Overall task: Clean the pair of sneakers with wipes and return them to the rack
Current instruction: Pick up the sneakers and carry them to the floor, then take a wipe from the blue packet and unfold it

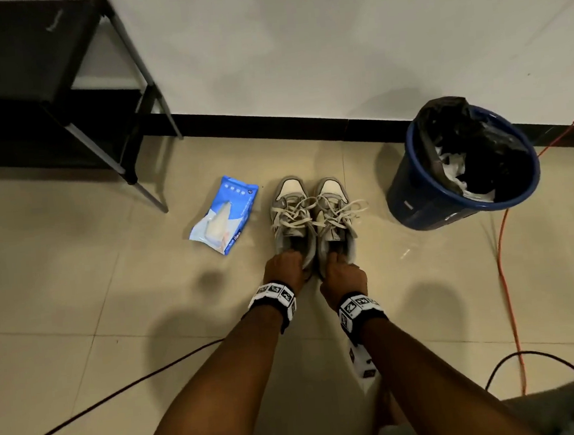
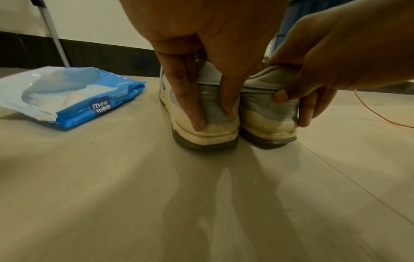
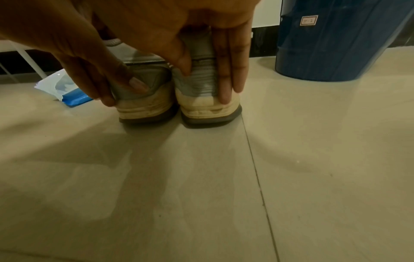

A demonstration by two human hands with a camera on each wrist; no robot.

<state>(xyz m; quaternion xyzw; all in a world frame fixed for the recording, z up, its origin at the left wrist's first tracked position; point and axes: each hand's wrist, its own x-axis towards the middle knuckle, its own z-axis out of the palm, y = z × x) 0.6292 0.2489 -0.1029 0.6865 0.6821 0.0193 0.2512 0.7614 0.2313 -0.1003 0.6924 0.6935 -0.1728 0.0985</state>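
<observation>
Two grey-and-white sneakers stand side by side on the tiled floor, toes toward the wall. My left hand [image 1: 284, 267] [image 2: 212, 115] pinches the heel of the left sneaker [image 1: 290, 210] [image 2: 215, 131], fingers down its outer side and thumb on its inner side. The right hand [image 1: 343, 276] [image 3: 206, 81] pinches the heel of the right sneaker [image 1: 333, 210] [image 3: 206, 108] the same way. Both soles rest on the floor. An opened blue pack of wipes [image 1: 225, 218] [image 2: 74, 99] lies just left of the shoes. The black shoe rack [image 1: 27, 83] stands at the far left by the wall.
A blue bin [image 1: 460, 166] [image 3: 336, 44] lined with a black bag, with crumpled white wipes inside, stands right of the shoes. An orange cable [image 1: 505, 286] runs down the right side. A black cable [image 1: 87, 408] crosses the floor at the lower left.
</observation>
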